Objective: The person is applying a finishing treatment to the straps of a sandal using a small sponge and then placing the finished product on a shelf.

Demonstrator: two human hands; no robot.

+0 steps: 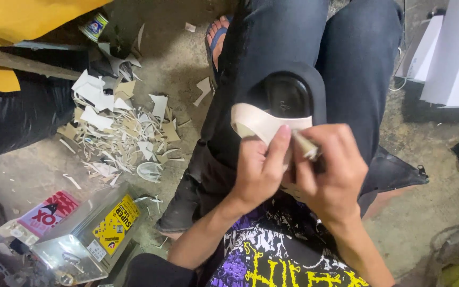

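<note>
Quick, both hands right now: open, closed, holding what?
Left hand: closed, pinching the cream strap of the black sandal on the lap.
Right hand: closed around a small light-handled tool, its tip at the strap.

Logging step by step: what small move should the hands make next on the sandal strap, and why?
Probably draw the small tool in the right hand further along the cream strap: the left hand pins the strap on the black sandal, the tool's tip at its edge.

Dusty floor point(176, 58) (perhaps concrete), scattered offcuts point(118, 125)
</note>
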